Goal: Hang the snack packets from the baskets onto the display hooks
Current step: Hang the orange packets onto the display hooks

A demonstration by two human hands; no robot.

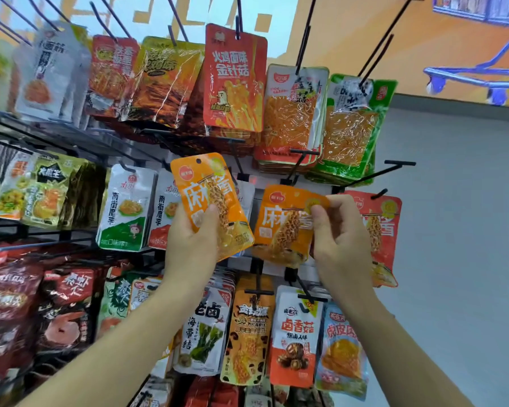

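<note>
while left grip clamps first packet low | right grip pinches second packet high

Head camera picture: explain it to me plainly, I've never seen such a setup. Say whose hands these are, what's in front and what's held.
No machine here: a person works with bare hands, and the one picture comes from a camera worn on their head, looking forward and down. In front are black hooks hung with snack packets. The left hand holds an orange packet, its hang hole on no hook. The right hand pinches the top of a second orange packet, beside a hanging red packet. Whether that second one is hooked yet cannot be told.
</note>
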